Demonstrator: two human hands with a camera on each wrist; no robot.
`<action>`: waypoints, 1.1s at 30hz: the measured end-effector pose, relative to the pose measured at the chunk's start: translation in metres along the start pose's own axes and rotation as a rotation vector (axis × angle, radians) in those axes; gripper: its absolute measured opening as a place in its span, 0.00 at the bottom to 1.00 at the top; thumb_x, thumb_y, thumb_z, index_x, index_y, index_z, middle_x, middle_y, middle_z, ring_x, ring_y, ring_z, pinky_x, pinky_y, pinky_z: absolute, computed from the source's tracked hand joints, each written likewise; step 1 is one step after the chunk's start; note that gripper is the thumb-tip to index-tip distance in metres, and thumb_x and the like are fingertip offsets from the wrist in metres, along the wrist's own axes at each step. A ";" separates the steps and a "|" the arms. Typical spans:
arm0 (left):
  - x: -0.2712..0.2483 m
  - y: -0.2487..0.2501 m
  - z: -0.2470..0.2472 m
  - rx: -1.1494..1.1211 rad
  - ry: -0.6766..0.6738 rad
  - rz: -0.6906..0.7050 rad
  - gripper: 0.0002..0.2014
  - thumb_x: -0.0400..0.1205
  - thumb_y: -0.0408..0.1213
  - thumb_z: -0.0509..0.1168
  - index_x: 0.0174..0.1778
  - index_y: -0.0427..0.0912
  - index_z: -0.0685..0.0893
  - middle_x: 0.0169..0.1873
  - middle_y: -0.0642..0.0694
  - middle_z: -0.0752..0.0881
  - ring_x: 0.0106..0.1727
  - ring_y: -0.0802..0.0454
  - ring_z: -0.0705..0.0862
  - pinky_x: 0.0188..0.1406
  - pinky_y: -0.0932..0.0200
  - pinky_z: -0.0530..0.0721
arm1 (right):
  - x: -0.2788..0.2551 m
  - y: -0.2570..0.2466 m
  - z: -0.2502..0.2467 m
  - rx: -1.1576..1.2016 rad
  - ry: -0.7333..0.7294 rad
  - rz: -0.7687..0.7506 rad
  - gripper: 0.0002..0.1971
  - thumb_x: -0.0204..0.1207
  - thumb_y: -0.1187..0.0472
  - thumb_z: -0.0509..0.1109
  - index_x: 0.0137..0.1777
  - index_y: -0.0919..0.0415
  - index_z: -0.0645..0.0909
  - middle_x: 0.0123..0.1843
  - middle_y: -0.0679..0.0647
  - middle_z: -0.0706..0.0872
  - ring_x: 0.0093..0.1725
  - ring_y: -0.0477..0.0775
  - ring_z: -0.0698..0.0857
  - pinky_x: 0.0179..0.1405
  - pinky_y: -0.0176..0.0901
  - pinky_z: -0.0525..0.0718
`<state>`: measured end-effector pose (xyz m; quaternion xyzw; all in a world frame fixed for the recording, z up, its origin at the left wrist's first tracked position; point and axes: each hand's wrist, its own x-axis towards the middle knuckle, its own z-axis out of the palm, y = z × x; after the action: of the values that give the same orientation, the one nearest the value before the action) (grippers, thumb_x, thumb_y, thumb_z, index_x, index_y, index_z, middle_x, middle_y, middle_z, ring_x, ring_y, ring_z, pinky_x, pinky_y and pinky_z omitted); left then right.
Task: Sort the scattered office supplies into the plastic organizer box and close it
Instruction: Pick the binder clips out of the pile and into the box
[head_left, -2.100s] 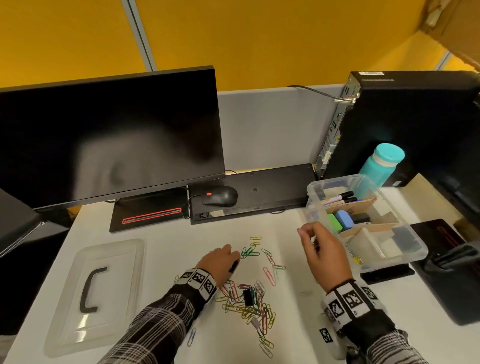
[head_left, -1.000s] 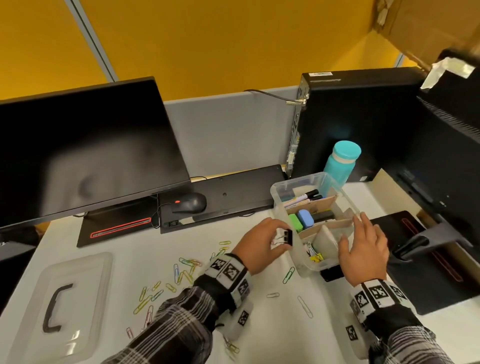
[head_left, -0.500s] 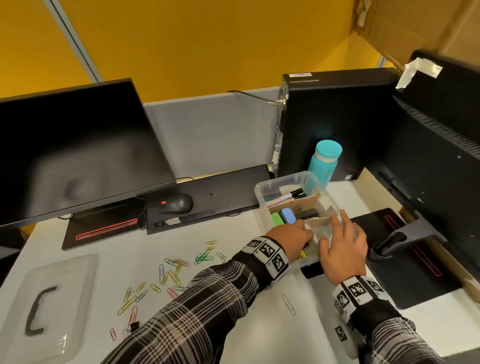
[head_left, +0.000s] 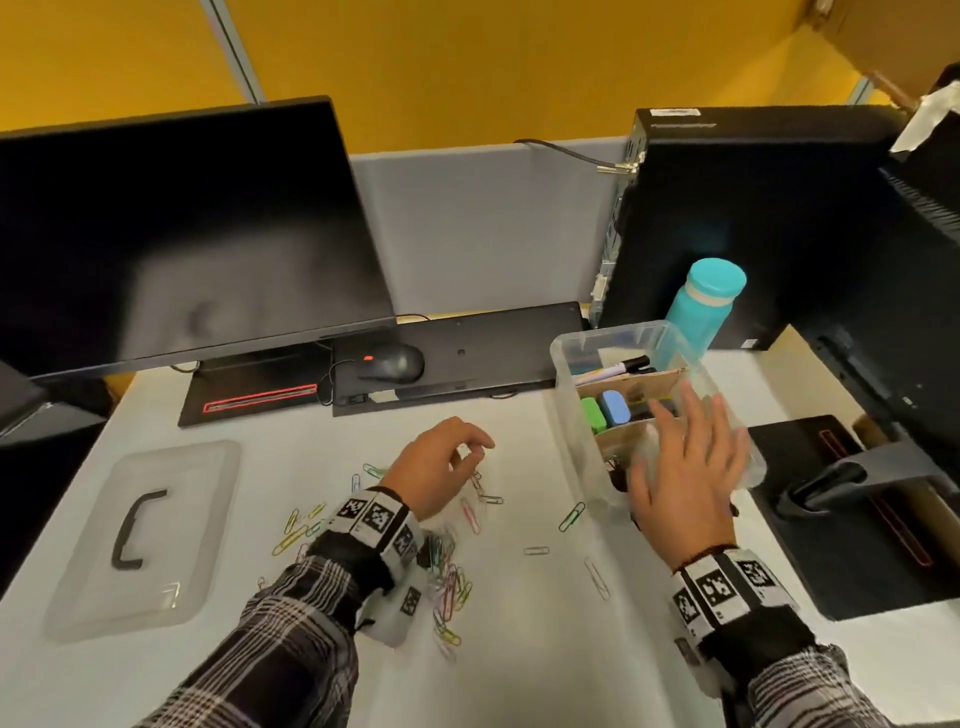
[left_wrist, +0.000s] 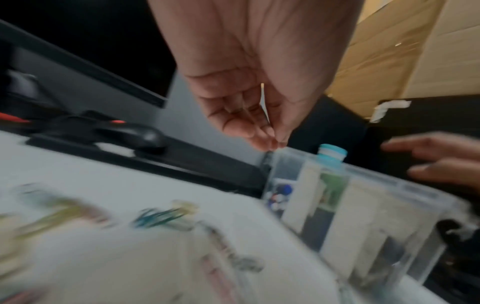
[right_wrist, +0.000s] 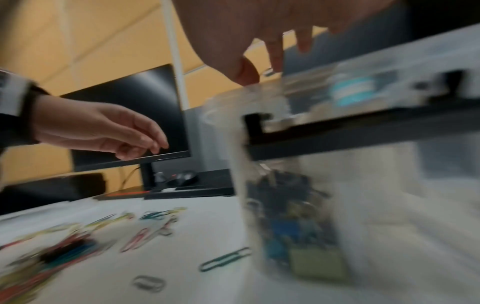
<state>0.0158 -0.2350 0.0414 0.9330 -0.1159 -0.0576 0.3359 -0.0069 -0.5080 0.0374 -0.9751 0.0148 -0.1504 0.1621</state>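
While your organizer box (head_left: 566, 415) sits open on the right part of the counter (head_left: 519, 649), its long axis runs from near to far and leans a little rightward toward the teal bottle (head_left: 701, 306) behind it. Cardboard dividers cross it from side to side; markers lie in the far compartment, green and blue blocks in the middle one, and a dark heap of clips shows through the near wall in the right wrist view. Its lid (head_left: 140, 540) lies flat at the left side of the counter, handle up, long axis also near to far, well apart from the box.

Your right hand (head_left: 685, 483) lies palm down over the near half of the box, fingers spread and straight, pointing away from you. Whether the palm touches the rim cannot be told, since the hand covers that part and the wrist view is smeared.

Your left hand (head_left: 441, 473) hovers over the scattered paper clips (head_left: 447, 577) in the middle of the counter, wrist bent, fingers loosely curled with thumb and forefinger tips nearly meeting. Nothing shows between them in any view.

The clips spread from under your left wrist toward the near side, with a few strays, among them a green clip (head_left: 571, 517), just left of the box. Both wrist views are blurred, so single clips and the near compartment's contents are hard to make out. Your left wrist hides part of the pile.
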 end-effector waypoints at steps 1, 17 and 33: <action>-0.011 -0.014 -0.001 0.008 -0.003 -0.051 0.08 0.83 0.39 0.62 0.54 0.53 0.84 0.49 0.55 0.83 0.41 0.57 0.81 0.46 0.62 0.80 | -0.004 -0.015 -0.001 0.053 0.017 -0.124 0.25 0.75 0.56 0.60 0.73 0.56 0.68 0.81 0.60 0.63 0.82 0.66 0.56 0.80 0.65 0.51; -0.092 -0.063 0.018 0.283 -0.208 -0.164 0.18 0.78 0.42 0.65 0.65 0.52 0.76 0.59 0.51 0.75 0.60 0.52 0.75 0.54 0.53 0.81 | -0.081 -0.124 0.113 0.000 -0.600 -0.914 0.07 0.70 0.47 0.64 0.41 0.44 0.84 0.42 0.44 0.82 0.41 0.47 0.81 0.24 0.36 0.76; -0.080 -0.070 0.009 -0.137 0.040 -0.250 0.15 0.77 0.43 0.70 0.58 0.49 0.77 0.52 0.54 0.78 0.52 0.57 0.79 0.48 0.66 0.76 | -0.067 -0.113 0.108 0.094 -0.653 -0.651 0.06 0.73 0.54 0.63 0.47 0.52 0.77 0.50 0.47 0.81 0.49 0.50 0.77 0.42 0.37 0.76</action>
<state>-0.0509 -0.1679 -0.0084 0.9160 0.0120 -0.0884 0.3911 -0.0412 -0.3620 -0.0427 -0.9169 -0.3509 0.1211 0.1465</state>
